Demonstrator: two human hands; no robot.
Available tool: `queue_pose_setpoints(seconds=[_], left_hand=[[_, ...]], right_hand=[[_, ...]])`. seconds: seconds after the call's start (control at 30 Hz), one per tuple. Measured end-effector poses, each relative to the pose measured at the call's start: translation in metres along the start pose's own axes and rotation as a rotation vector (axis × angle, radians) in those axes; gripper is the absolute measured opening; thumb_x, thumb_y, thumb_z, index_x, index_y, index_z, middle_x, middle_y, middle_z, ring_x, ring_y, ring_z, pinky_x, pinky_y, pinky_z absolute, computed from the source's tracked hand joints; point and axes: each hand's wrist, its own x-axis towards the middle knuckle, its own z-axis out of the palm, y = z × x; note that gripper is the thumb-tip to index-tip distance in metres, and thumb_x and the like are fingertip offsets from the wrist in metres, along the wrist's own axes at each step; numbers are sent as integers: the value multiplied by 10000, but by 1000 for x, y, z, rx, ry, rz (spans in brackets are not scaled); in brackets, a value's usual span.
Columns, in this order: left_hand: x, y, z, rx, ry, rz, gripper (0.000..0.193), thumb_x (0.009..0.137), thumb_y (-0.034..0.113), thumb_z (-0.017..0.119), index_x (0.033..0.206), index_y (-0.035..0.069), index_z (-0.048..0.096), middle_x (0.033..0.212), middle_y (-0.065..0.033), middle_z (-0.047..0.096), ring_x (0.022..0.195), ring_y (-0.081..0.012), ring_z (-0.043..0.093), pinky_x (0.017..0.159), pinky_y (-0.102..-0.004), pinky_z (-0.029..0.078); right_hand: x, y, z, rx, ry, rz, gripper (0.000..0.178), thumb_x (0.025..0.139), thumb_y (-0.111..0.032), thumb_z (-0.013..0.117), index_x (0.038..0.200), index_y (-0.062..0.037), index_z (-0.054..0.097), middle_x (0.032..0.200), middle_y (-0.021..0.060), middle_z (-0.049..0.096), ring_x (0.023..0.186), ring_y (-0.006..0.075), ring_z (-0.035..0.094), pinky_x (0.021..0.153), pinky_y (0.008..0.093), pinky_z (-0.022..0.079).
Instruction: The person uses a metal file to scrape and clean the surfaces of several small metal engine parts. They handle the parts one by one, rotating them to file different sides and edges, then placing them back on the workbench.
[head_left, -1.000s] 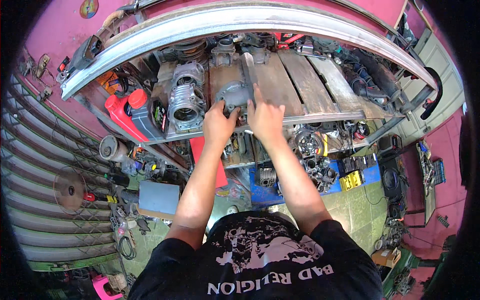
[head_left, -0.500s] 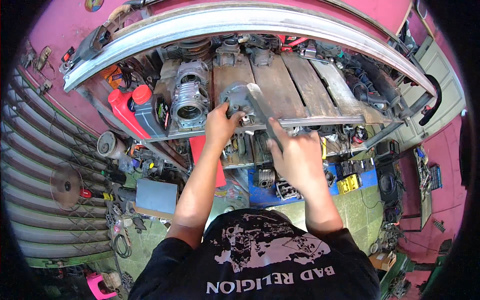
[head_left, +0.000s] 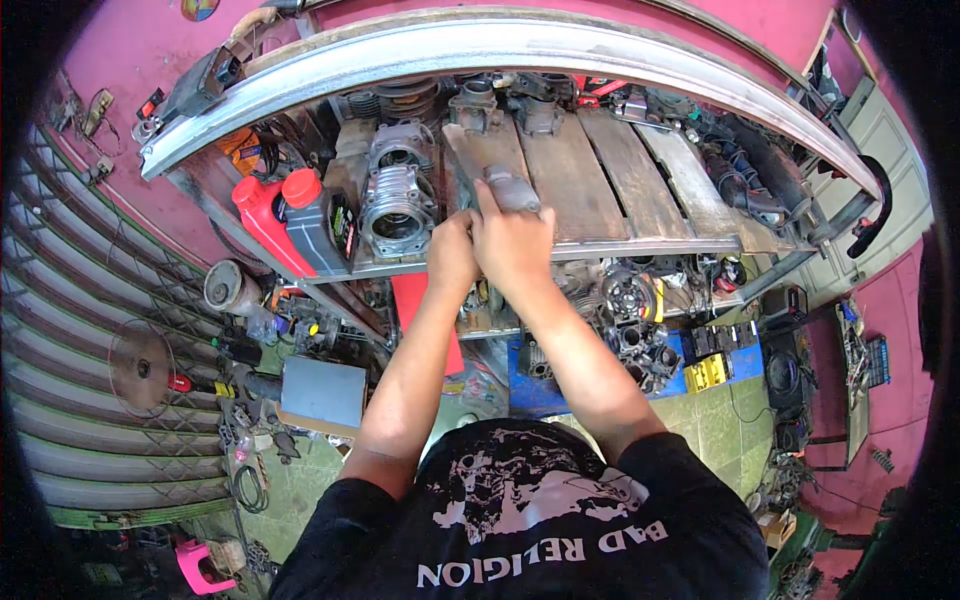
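Both my hands are close together at the front edge of the wooden-plank bench. My right hand (head_left: 513,245) is closed round a long flat grey file (head_left: 463,160), its index finger stretched along the tool. The file's far end points away and to the left, and its handle end is hidden in my grip. Beneath and beside it is a grey cast-metal engine cover (head_left: 512,188), partly covered by my right hand. My left hand (head_left: 455,252) is closed at the cover's near left side; its fingertips are mostly hidden.
A ribbed engine cylinder block (head_left: 395,215) stands left of my hands, beside red-capped oil bottles (head_left: 300,215). More engine parts (head_left: 475,105) line the bench's back. A pale metal beam (head_left: 500,42) crosses above. Below, a lower shelf and blue board (head_left: 540,395) hold parts.
My right hand has swept left and inward with the file, bringing it next to my left hand. The file now lies further left across the cover. The view has shifted slightly.
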Motion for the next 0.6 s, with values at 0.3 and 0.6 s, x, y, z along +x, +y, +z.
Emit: queue_pose_setpoints(seconds=[0.3,0.6], left_hand=[[-5,6,-2,67,-8,13,318,781,237,812,1014,33,738,971,-212,736,938,-443,704,795,-521,568],[-3,12,-12,31,-29,-4,528,741,332,915,1100,-15,743,1025,-251,736,966,-423,726,812,-446,569]], right_hand=[[-95,34,-22,-76,163,-125,636,893,-303,733,1488,-159,559,583,68,601,569,247,611,703,428,381],[-62,29,-106,-203,-37,-162,530,897,-275,685,1405,-134,630,638,132,687,616,289,710,825,459,485]])
